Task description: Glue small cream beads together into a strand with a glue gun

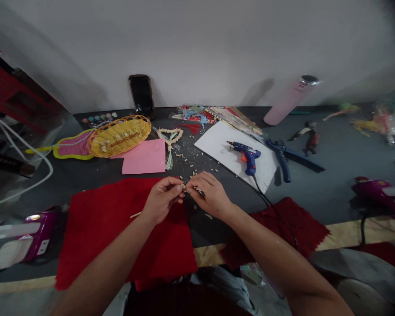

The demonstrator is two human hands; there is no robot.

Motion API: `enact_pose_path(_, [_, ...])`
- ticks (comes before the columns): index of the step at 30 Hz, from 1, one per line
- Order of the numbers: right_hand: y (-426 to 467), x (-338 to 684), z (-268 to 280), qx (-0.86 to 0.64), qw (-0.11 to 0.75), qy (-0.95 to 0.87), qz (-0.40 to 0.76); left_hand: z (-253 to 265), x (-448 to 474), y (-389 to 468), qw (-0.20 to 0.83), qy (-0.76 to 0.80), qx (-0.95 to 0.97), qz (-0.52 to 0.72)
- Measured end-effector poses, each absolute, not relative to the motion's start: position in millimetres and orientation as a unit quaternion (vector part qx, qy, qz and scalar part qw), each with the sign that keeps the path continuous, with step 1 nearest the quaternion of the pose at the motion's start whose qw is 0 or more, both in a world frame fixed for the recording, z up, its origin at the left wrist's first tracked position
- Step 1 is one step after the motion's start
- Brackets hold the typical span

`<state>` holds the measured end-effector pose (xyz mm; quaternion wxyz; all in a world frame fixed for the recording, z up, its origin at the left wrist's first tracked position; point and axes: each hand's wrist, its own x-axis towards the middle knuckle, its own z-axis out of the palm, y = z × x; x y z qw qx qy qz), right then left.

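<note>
My left hand (163, 198) is closed in a pinch over the edge of the red felt sheet (95, 219), with small beige pieces (184, 186) at its fingertips. Right beside it, my right hand (210, 193) is also pinched, its fingertips meeting the same spot. Whether the right fingers grip a piece of their own is hidden. More short beige bits (191, 166) lie scattered on the dark table just beyond both hands. A thin pale stick (135, 215) rests on the felt by my left wrist.
Farther back are a pink paper (145, 158), a yellow woven basket (118, 137), a beaded heart with tassel (169, 142) and a phone (141, 94). On white paper (213, 140) lies a blue glue gun (248, 156), its cord trailing under my right arm. Blue pliers (283, 158) and a pink bottle (289, 101) stand right.
</note>
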<state>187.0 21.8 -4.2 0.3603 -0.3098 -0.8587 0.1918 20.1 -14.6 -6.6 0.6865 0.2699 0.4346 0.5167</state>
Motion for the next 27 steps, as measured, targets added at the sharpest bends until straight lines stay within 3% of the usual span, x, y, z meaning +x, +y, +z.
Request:
enact_pose_path(15, [22.3, 187.2, -5.2, -0.303, 0.362, -0.856, 0.211, -5.6, 20.1, -15.0, 0.685, 0.444, 0.264, 0.513])
enact_pose_path(20, [20.8, 191.5, -0.9, -0.308, 0.394, -0.818, 0.284, -6.4, 17.8, -14.2, 0.692, 0.438, 0.256, 0.513])
enact_pose_path(27, [22.4, 193.7, 3.4, -0.267, 0.358, -0.815, 0.370, -4.7, 16.4, -14.5, 0.712, 0.410, 0.293, 0.489])
